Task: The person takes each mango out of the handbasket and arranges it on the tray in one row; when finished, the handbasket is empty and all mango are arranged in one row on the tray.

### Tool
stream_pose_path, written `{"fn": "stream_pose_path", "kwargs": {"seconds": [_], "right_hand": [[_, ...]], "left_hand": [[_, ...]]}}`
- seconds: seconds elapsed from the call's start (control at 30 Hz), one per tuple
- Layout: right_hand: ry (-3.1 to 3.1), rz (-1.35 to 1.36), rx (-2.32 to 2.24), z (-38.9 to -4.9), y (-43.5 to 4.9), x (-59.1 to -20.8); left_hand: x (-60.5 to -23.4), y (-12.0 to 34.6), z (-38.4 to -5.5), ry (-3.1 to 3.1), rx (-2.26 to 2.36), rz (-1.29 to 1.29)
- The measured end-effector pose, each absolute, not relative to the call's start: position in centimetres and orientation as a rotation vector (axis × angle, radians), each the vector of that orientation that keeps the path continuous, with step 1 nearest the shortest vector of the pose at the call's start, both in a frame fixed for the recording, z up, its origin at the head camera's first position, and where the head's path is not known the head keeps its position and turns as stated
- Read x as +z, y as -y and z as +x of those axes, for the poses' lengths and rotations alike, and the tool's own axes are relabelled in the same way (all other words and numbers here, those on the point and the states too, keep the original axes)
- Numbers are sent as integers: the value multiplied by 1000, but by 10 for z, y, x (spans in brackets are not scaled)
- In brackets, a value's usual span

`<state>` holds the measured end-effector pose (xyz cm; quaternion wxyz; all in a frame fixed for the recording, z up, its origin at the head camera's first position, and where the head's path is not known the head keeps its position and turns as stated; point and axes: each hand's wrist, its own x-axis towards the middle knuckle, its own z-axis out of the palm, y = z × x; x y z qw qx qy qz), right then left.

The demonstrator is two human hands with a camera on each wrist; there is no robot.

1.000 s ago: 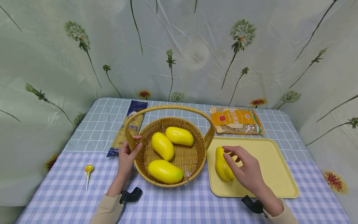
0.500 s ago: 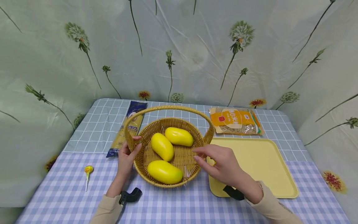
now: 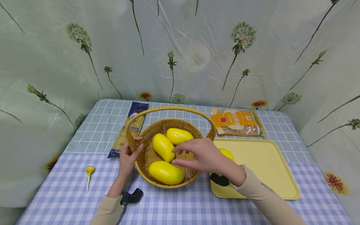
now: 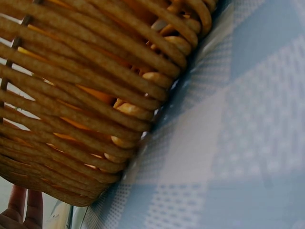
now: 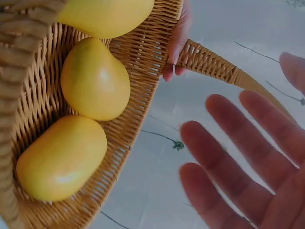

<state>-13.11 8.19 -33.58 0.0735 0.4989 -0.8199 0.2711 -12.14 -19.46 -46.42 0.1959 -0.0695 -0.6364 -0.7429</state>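
Right hand (image 3: 197,154) relaxed, empty, above basket (image 3: 171,187); three mangoes (image 3: 163,147) inside, close around that hand. Fourth mango (image 3: 227,153) on tray (image 3: 270,168), partly hidden behind it. Left hand (image 3: 127,157) grips basket's left side.

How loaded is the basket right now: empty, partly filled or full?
Partly filled: three yellow mangoes lie inside the basket, and bare weave shows beside them.

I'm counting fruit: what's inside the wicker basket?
Three yellow mangoes are visible inside the wicker basket. In the head view, the right grip covers part of its floor, so whatever lies beneath can't be seen there.
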Motion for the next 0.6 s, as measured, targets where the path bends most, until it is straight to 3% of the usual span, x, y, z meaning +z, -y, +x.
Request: {"fn": "stream_pose_path", "kwargs": {"seconds": [0.6], "right_hand": [[3091,1640,565,-150,-45,-344]], "left_hand": [[-464,195,-121,1807,-2064,-194]]}}
